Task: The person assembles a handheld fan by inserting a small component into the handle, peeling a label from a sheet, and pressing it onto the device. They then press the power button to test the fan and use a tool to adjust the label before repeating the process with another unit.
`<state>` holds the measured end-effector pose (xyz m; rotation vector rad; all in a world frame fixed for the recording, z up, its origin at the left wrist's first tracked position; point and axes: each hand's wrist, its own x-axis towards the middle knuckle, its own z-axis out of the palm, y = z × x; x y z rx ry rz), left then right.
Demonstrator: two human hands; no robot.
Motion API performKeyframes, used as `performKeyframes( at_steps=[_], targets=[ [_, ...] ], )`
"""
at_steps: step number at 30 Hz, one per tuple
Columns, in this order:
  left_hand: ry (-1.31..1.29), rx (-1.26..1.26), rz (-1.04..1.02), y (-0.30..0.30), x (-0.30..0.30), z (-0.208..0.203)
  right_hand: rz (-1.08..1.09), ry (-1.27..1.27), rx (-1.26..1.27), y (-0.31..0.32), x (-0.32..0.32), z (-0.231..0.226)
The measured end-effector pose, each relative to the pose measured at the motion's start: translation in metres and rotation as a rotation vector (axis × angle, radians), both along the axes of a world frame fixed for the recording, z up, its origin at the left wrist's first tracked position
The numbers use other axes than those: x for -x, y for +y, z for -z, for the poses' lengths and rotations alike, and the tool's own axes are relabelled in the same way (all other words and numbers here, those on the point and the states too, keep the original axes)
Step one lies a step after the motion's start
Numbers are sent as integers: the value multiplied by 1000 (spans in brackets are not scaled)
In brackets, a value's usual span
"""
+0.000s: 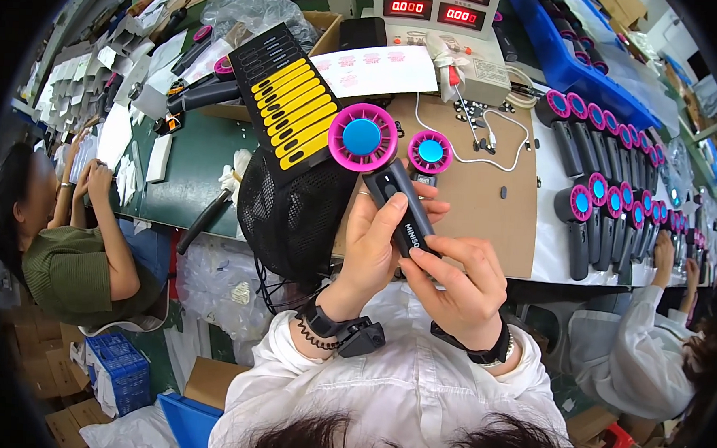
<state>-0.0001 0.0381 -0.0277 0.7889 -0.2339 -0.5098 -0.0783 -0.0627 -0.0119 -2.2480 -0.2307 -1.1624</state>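
A handheld fan [361,136] with a pink slotted ring, a blue centre and a black handle is held up in front of me. My left hand [367,245] wraps round its handle, thumb on the front near the button. With its fingertips, my right hand [465,285] pinches the handle's lower end. Just behind lies a second pink and blue fan [431,151] on the brown board [489,215], its handle partly hidden by the held fan and my left hand. Left of the fan head is a black sheet with yellow strips [295,111], resting over a black mesh bag [284,212].
A meter box with red displays [433,33] stands at the back. A white cable [503,163] loops across the board. Rows of fans [591,204] stand on the right, beside a blue bin [573,69]. Co-workers sit at left [76,270] and right [635,360].
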Motion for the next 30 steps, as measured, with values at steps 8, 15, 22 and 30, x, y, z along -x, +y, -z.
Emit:
performKeyframes(
  at_steps=[8,15,22,30],
  targets=[
    [-1,46,5,3,-1,-2,-19,21,5,3,-2,0],
    [-1,65,13,6,-1,-4,-31,33,22,5,-2,-4],
    [-1,86,6,5,-2,-3,-28,39,25,5,-3,-6],
    [6,95,0,5,-1,-5,-35,39,14,6,-3,-7]
  ],
)
